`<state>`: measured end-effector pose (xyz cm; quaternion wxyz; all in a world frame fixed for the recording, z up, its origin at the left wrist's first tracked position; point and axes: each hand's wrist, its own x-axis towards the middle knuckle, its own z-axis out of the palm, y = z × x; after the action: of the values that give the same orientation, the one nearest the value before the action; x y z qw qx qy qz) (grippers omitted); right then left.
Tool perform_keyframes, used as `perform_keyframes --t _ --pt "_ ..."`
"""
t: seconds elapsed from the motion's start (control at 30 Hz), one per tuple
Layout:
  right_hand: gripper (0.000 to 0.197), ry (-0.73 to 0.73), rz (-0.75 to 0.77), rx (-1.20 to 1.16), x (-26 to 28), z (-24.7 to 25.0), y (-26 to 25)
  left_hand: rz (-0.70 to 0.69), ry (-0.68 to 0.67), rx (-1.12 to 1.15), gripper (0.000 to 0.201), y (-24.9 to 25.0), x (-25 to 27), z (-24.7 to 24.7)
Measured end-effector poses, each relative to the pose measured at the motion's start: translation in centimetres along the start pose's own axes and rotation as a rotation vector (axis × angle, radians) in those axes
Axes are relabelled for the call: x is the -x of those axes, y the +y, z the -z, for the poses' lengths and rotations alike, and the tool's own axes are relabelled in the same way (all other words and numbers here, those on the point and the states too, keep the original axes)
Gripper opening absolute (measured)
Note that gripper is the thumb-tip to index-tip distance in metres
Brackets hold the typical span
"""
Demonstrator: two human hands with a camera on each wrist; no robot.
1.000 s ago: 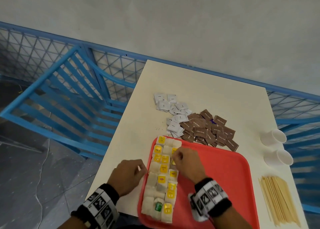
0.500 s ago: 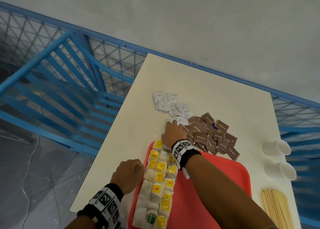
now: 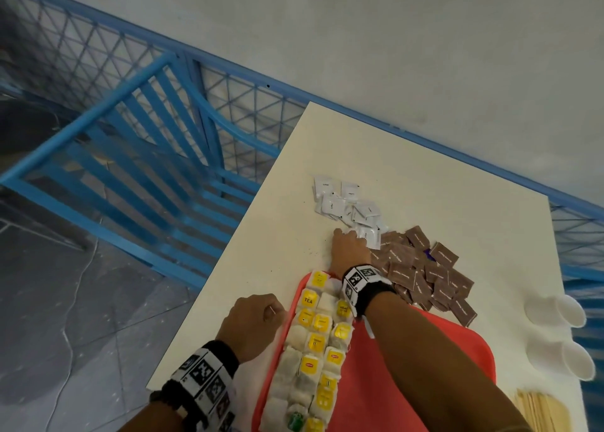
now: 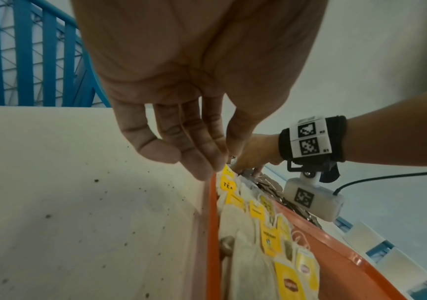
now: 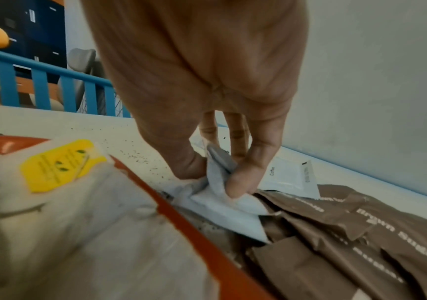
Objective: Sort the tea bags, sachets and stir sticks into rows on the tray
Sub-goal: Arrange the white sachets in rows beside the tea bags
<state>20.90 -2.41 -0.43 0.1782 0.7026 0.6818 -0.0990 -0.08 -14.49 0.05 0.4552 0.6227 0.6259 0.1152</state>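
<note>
— What just changed?

— A second ago my right hand (image 3: 349, 248) was on the tea bags (image 3: 313, 350) in the red tray (image 3: 425, 366). Now it has reached past the tray's far edge, to the middle of the head view, and its fingers (image 5: 243, 176) are pinching white sachets (image 5: 220, 194) at the near end of the white pile (image 3: 346, 203). More than one seems bunched in the pinch, though I can't count them.

— And the left hand?

— My left hand (image 3: 253, 324) has stayed on the surface (image 3: 425, 170) just beside the tray's left rim, fingers loosely curled, holding nothing.

— What does that mean for the job?

— I'd judge the tea bags are done: they lie in rows down the tray's left side. The white sachets come next, then the brown sugar sachets (image 3: 425, 268) heaped right of my wrist, touching the tray's far edge. The stir sticks (image 3: 536, 412) lie untouched at the lower right.
</note>
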Motion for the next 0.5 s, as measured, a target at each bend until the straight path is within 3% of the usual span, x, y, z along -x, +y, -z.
perform_keyframes --t 0.13,0.4,0.5 --pt "0.029 0.007 -0.018 -0.124 -0.3 0.8 1.6 -0.026 0.027 0.029 0.021 0.7 0.2 0.7" --pt "0.037 0.244 -0.25 -1.035 3.7 2.8 10.1 -0.202 0.074 0.157 0.015 5.2 -0.9 2.0" --pt "0.035 0.259 -0.259 -1.295 6.2 2.4 11.5 -0.172 0.044 0.306 0.015 7.9 -1.3 1.0"
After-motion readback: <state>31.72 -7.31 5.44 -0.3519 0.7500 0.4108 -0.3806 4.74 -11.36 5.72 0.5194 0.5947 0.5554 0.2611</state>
